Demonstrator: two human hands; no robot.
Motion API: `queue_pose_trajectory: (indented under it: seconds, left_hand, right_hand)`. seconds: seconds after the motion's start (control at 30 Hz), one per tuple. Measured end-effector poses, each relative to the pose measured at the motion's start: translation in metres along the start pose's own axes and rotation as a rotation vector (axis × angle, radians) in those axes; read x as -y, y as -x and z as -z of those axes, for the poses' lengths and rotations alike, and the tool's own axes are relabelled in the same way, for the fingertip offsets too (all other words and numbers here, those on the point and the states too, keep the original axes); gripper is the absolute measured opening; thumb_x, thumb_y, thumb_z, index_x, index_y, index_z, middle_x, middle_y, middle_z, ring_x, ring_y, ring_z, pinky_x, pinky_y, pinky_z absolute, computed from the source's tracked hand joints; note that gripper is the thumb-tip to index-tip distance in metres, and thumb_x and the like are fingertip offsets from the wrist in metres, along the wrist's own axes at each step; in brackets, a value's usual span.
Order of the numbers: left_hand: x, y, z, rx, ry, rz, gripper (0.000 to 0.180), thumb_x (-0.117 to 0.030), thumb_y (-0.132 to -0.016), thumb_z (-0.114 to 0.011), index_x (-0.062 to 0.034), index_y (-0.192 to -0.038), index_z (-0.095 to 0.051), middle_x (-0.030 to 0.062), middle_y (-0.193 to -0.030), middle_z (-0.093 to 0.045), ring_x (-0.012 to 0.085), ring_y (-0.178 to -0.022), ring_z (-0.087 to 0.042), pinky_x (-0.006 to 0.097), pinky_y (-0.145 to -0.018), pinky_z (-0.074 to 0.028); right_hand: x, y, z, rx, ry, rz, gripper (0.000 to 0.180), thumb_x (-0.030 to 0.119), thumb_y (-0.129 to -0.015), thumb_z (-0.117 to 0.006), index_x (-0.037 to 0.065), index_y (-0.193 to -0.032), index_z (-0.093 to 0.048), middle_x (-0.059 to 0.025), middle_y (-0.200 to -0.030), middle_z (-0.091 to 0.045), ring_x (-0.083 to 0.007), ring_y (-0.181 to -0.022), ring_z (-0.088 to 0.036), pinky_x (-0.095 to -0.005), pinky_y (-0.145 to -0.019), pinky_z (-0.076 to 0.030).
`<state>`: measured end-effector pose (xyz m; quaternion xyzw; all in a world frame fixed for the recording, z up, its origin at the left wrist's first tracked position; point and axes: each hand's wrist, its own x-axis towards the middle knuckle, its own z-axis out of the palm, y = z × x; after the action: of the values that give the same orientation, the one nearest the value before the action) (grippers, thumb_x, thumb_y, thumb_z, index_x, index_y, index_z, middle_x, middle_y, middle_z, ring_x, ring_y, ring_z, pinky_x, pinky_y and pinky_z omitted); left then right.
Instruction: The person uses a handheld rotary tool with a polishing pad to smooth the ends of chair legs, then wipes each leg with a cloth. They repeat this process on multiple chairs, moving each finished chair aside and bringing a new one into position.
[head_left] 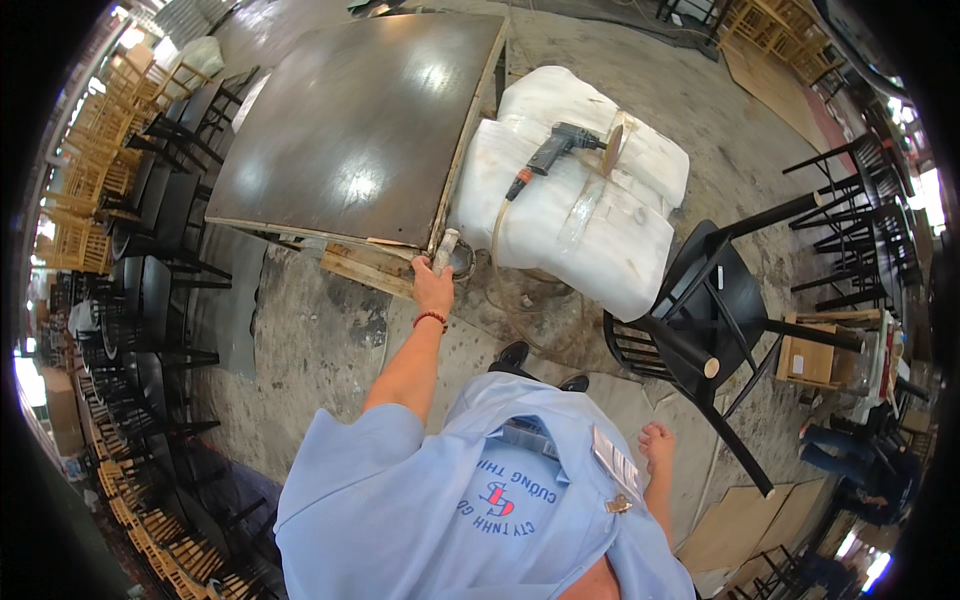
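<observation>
My left hand (432,287) reaches forward and grips a small pale bottle-like object (446,246) at the near corner of a large dark brown board (360,120). The board lies flat on wooden slats (368,266). My right hand (657,441) hangs at my side with the fingers curled and nothing in it. A grey power sander (553,150) with a round disc (612,141) rests on a white plastic-wrapped bundle (585,225) just right of the board, its hose trailing down toward the floor.
A black chair (700,320) lies tipped over on the concrete floor at the right. Stacked black chairs (160,250) and bare wooden chairs (95,150) line the left. A cardboard box (808,357) and another person's legs (835,450) are at the far right.
</observation>
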<state>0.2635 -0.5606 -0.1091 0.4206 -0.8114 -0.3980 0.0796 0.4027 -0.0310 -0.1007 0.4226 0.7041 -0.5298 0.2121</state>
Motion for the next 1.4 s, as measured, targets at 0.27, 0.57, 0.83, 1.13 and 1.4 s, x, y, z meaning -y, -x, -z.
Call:
queue_pose_trajectory:
  seconds: [0.27, 0.57, 0.83, 1.13, 1.4]
  left_hand:
    - [-0.001, 0.006, -0.011, -0.119, -0.114, 0.024, 0.061, -0.033, -0.081, -0.076, -0.0013, -0.123, -0.045, 0.0262, -0.115, -0.062, 0.0413, -0.108, -0.06, 0.048, -0.091, -0.046]
    - [-0.013, 0.023, -0.011, -0.053, -0.199, 0.081, 0.07, -0.043, -0.083, -0.074, -0.0009, -0.13, -0.044, 0.0227, -0.13, -0.056, 0.0415, -0.121, -0.053, 0.057, -0.105, -0.035]
    - [-0.037, 0.099, 0.007, -0.112, -0.468, -0.046, 0.089, -0.05, -0.079, -0.074, -0.0068, -0.147, -0.035, 0.0184, -0.147, -0.045, 0.0367, -0.133, -0.046, 0.069, -0.103, -0.031]
    - [-0.01, 0.338, -0.098, 0.854, -0.594, -0.834, 0.068, -0.033, -0.081, -0.073, -0.0048, -0.138, -0.047, 0.0187, -0.138, -0.052, 0.0342, -0.13, -0.048, 0.047, -0.105, -0.04]
    - [-0.138, 0.545, -0.266, 1.186, -0.064, -1.168, 0.075, -0.028, -0.084, -0.072, 0.0032, -0.143, -0.039, 0.024, -0.145, -0.046, 0.035, -0.136, -0.043, 0.039, -0.112, -0.035]
  right_hand:
    - [-0.063, 0.051, 0.008, -0.066, 0.066, -0.144, 0.038, 0.017, -0.087, -0.062, 0.002, -0.122, -0.061, -0.0077, -0.096, -0.068, -0.0171, -0.074, -0.063, -0.0288, -0.058, -0.05]
    - [-0.14, 0.08, 0.066, -0.135, -0.027, -0.268, 0.04, 0.017, -0.086, -0.06, 0.002, -0.123, -0.062, -0.0078, -0.096, -0.069, -0.0178, -0.072, -0.065, -0.0313, -0.057, -0.051]
    - [-0.26, 0.115, 0.145, -0.299, -0.263, -0.258, 0.039, 0.021, -0.088, -0.057, 0.002, -0.122, -0.06, -0.0091, -0.098, -0.068, -0.0204, -0.075, -0.064, -0.033, -0.059, -0.052]
    - [-0.488, 0.225, 0.105, -0.301, -0.58, -0.348, 0.01, 0.009, -0.088, -0.056, 0.003, -0.082, -0.062, -0.01, -0.068, -0.057, -0.0224, -0.056, -0.056, -0.0345, -0.044, -0.043]
    - [-0.481, 0.204, 0.074, -0.163, -0.501, -0.268, 0.009, 0.011, -0.088, -0.058, 0.003, -0.086, -0.062, -0.0098, -0.071, -0.058, -0.0209, -0.058, -0.057, -0.0326, -0.045, -0.043]
